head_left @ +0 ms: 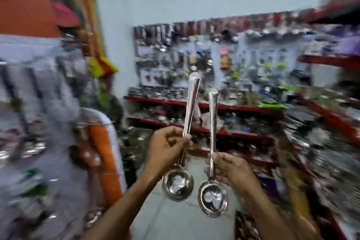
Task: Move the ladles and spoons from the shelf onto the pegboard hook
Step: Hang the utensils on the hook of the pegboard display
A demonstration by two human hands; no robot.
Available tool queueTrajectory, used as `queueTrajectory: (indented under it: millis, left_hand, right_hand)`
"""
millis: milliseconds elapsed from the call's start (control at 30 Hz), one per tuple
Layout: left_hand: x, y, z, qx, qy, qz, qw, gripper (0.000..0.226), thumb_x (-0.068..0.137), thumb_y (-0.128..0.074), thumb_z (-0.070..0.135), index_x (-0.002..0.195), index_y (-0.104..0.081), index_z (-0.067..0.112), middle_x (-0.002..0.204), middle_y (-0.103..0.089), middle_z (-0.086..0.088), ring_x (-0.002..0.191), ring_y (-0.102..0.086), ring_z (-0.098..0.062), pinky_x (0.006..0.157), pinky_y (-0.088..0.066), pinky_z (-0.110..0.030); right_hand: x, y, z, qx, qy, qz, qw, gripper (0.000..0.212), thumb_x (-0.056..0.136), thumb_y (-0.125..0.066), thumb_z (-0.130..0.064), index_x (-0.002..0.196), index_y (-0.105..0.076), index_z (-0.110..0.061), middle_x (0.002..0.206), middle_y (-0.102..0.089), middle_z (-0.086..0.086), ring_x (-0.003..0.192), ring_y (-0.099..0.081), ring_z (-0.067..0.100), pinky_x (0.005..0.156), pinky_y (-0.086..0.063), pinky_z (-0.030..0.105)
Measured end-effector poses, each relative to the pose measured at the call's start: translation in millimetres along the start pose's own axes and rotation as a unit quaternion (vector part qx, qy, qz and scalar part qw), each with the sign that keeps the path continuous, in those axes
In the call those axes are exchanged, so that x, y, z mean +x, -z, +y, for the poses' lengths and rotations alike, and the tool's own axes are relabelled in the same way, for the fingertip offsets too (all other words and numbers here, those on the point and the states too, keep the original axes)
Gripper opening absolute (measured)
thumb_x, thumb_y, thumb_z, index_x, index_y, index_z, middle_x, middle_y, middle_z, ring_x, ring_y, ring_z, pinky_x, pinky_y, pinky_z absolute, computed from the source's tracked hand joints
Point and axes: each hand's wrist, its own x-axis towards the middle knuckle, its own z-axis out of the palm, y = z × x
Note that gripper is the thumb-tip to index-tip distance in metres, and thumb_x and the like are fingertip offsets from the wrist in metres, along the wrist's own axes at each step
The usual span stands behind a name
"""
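Note:
I hold two shiny steel ladles upright in front of me, bowls down and handles up. My left hand (167, 147) grips the lower handle of the left ladle (191, 103), whose bowl hangs below the hand. My right hand (227, 170) grips the right ladle (212, 111) just above its bowl. The two ladles are side by side and apart. A pegboard (194, 58) hung with packaged utensils covers the far wall, heavily blurred.
Red shelves (224, 106) loaded with steel ware run under the pegboard and along the right side (329, 117). A blurred rack of hanging goods and orange items fills the left. Grey floor tiles (175, 220) lie below my arms. The whole surroundings are motion-blurred.

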Motion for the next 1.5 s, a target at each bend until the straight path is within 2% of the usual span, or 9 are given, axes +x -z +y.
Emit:
queueTrajectory:
  millis: [267,400,500,733,1133,1200,1333,1433,1500]
  left_hand:
    - [-22.5,189.3,37.2,0.099,-0.084,0.272,0.953,0.006,0.089,-0.071,0.016,0.090,-0.072,0.010,0.069,-0.079,-0.001,0.058,-0.074,-0.005,0.049,-0.053,-0.016]
    - [-33.4,241.1,45.5,0.144,-0.089,0.347,0.923,0.008,0.090,-0.069,0.024,0.084,-0.070,0.021,0.071,-0.079,0.000,0.059,-0.074,-0.016,0.052,-0.059,-0.028]
    - [-35.4,262.2,48.3,0.131,-0.075,0.363,0.919,0.007,0.092,-0.066,0.019,0.087,-0.070,0.018,0.074,-0.079,0.000,0.056,-0.073,-0.021,0.047,-0.058,-0.025]
    - [-31.7,278.8,41.6,0.107,-0.047,0.366,0.923,0.005,0.091,-0.067,0.017,0.087,-0.070,0.018,0.075,-0.080,0.000,0.052,-0.073,-0.026,0.060,-0.064,-0.053]
    - [-34.3,279.8,38.5,0.107,-0.033,0.353,0.929,0.007,0.091,-0.067,0.017,0.085,-0.068,0.019,0.072,-0.080,0.000,0.054,-0.073,-0.030,0.062,-0.064,-0.052]
    - [-35.7,280.1,40.7,0.108,-0.030,0.348,0.931,0.008,0.091,-0.067,0.017,0.083,-0.068,0.017,0.072,-0.080,0.000,0.055,-0.073,-0.031,0.060,-0.063,-0.051]
    - [-39.6,281.2,47.1,0.112,-0.020,0.341,0.933,0.009,0.090,-0.068,0.017,0.082,-0.070,0.017,0.072,-0.080,0.000,0.056,-0.075,-0.029,0.061,-0.064,-0.048]
    - [-41.4,281.1,50.4,0.147,-0.022,0.329,0.933,0.009,0.089,-0.070,0.020,0.081,-0.072,0.018,0.070,-0.080,0.003,0.057,-0.075,-0.017,0.062,-0.064,-0.042]
    - [-41.0,281.1,52.1,0.182,-0.027,0.313,0.932,0.009,0.088,-0.072,0.023,0.080,-0.073,0.021,0.069,-0.079,0.004,0.059,-0.075,-0.012,0.063,-0.065,-0.040]
  right_hand:
    - [32.0,-222.1,-49.5,0.029,0.093,-0.196,0.976,0.018,0.089,-0.063,-0.020,0.090,-0.076,-0.006,0.080,-0.078,0.011,0.068,-0.073,0.020,0.065,-0.058,0.032]
    - [33.7,-287.3,-60.1,0.033,0.122,-0.248,0.961,0.024,0.094,-0.058,-0.017,0.082,-0.076,-0.007,0.071,-0.072,0.013,0.063,-0.066,0.019,0.062,-0.056,0.028]
    - [38.6,-318.7,-62.0,0.025,0.123,-0.276,0.953,0.025,0.095,-0.055,-0.015,0.089,-0.073,0.002,0.068,-0.068,0.008,0.060,-0.064,0.015,0.059,-0.056,0.025]
    - [52.7,-347.2,-47.0,0.007,0.103,-0.280,0.954,0.023,0.094,-0.057,-0.016,0.094,-0.075,-0.002,0.072,-0.072,0.008,0.064,-0.067,0.018,0.064,-0.057,0.030]
    - [58.9,-360.7,-28.9,-0.035,0.075,-0.253,0.964,0.019,0.092,-0.060,-0.016,0.088,-0.077,-0.009,0.079,-0.077,0.013,0.068,-0.071,0.022,0.073,-0.059,0.041]
    - [61.5,-362.4,-30.1,-0.054,0.110,-0.236,0.964,0.017,0.092,-0.062,-0.019,0.094,-0.076,-0.010,0.086,-0.078,0.012,0.080,-0.073,0.024,0.079,-0.060,0.043]
    - [57.6,-359.9,-52.3,-0.067,0.235,-0.178,0.953,0.017,0.091,-0.059,-0.039,0.099,-0.071,-0.032,0.097,-0.075,-0.007,0.095,-0.069,0.006,0.085,-0.053,0.027]
    - [46.5,-361.8,-80.4,-0.020,0.269,-0.236,0.934,0.039,0.086,-0.056,-0.050,0.111,-0.072,-0.025,0.109,-0.076,-0.005,0.105,-0.068,0.006,0.092,-0.053,0.029]
    - [38.4,-365.7,-98.0,-0.007,0.276,-0.271,0.922,0.039,0.085,-0.061,-0.045,0.112,-0.073,-0.020,0.105,-0.077,-0.002,0.100,-0.071,0.008,0.093,-0.054,0.032]
